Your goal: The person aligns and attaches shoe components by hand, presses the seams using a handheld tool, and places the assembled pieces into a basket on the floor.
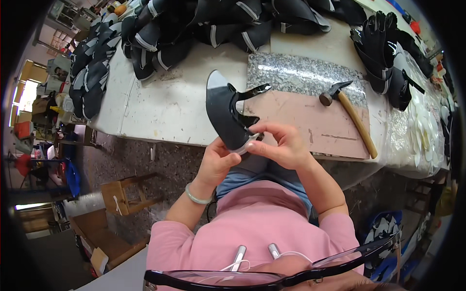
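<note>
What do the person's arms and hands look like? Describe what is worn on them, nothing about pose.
Both forearms are bare. The left hand has a pale green bangle at its wrist. The right hand shows no ring, watch or glove. Short pink sleeves of a pink top cover the upper arms.

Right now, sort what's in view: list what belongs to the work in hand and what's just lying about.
In hand:
black shoe upper, held by left hand and right hand

Lying about:
hammer on stone slab
piled black uppers
wooden stool
</note>
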Action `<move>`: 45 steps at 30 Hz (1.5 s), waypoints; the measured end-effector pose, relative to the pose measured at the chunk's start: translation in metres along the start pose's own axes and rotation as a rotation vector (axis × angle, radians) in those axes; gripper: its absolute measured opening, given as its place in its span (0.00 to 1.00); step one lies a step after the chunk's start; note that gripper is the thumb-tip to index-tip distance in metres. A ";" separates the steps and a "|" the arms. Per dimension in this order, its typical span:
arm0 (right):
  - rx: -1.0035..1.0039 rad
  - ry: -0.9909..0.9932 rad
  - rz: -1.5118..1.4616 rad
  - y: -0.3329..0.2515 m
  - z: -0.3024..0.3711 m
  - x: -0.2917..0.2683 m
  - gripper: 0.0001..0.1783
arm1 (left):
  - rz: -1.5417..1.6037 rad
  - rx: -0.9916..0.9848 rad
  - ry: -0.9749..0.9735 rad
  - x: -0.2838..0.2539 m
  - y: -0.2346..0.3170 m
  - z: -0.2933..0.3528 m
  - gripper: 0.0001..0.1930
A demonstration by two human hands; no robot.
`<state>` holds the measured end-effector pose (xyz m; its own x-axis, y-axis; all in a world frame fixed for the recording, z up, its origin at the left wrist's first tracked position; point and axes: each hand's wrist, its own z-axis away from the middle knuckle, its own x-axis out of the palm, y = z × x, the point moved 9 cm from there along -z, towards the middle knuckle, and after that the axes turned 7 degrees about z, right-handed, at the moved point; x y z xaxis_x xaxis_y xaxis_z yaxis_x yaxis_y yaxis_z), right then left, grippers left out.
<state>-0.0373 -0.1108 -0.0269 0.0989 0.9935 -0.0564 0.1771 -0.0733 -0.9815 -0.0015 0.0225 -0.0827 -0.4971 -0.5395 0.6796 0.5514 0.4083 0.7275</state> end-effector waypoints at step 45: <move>-0.299 0.479 0.590 -0.054 0.022 -0.015 0.07 | -0.919 0.772 0.310 0.070 0.070 0.007 0.11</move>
<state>-0.0701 -0.1196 0.0230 0.6534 0.6443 -0.3975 0.2123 -0.6599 -0.7207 -0.0023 0.0188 0.0167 -0.2533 -0.9636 -0.0861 -0.5090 0.0570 0.8589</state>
